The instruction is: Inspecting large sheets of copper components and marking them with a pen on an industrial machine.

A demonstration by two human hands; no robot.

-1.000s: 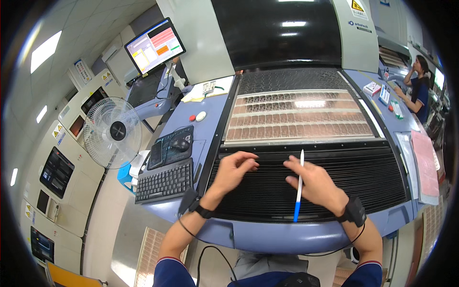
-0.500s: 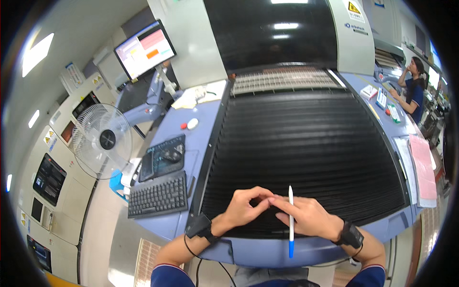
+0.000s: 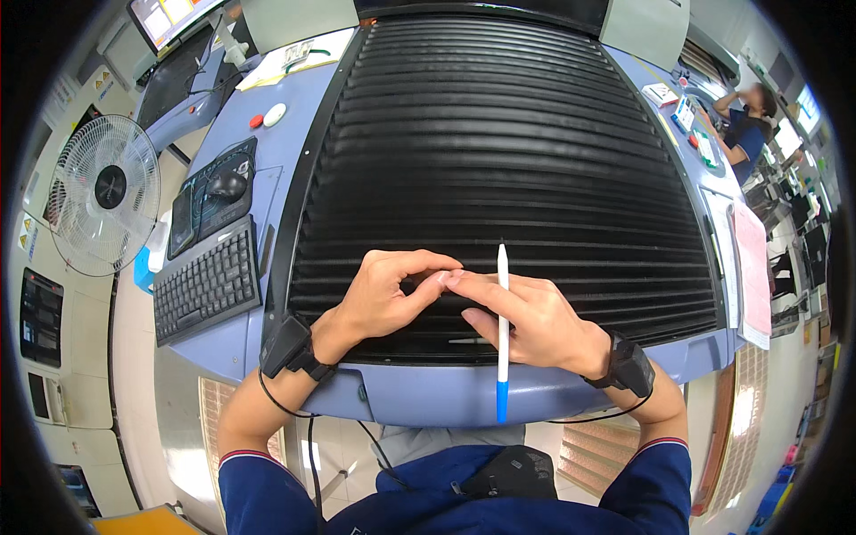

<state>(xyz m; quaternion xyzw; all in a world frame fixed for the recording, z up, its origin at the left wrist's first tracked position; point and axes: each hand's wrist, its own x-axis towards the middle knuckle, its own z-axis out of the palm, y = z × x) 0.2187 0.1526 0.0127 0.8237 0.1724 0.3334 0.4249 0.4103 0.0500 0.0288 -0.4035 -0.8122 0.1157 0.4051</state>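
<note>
My left hand (image 3: 390,290) is closed in a pinch, thumb and index finger meeting above the near part of a black ribbed bed (image 3: 499,152). Its fingertips touch those of my right hand (image 3: 544,328). Anything between them is too small or hidden to make out. A white pen (image 3: 503,312) with a blue end lies across my right hand, held among the fingers. Its tip points away from me and the blue end reaches over the bed's front edge. Each wrist wears a black band with a box-like device (image 3: 290,346) and a thin cord.
At left are a keyboard (image 3: 209,281), a mouse (image 3: 226,185) and a fan (image 3: 110,187). Pink sheets (image 3: 752,267) lie on the right edge, with small boxes (image 3: 660,94) farther back. Another person (image 3: 747,129) stands at the far right. Cords hang below the front edge.
The view has tilted down, so the dark machine window and the light gridded panel at the bed's far end have left the picture. Both hands keep nearly the same pose, the pen still in my right.
</note>
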